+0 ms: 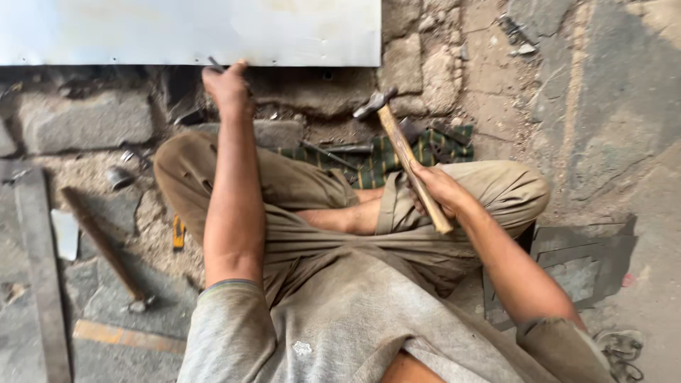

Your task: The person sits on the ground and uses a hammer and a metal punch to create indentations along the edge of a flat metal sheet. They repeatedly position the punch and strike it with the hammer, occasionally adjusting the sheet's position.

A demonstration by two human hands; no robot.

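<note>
I sit cross-legged on the ground. My left hand (227,89) reaches forward and grips a thin dark metal tool (215,64) against the lower edge of a pale metal sheet (191,32) at the top. My right hand (438,190) is closed around the wooden handle of a hammer (404,152), whose metal head (374,104) points up and away, raised over my right knee.
A green checked cloth (376,159) with several dark metal tools lies ahead of my legs. A long rusty rod (103,241) and a flat steel bar (42,269) lie at left. Dark sheet offcuts (589,259) sit at right. Rough stone blocks (78,120) border the sheet.
</note>
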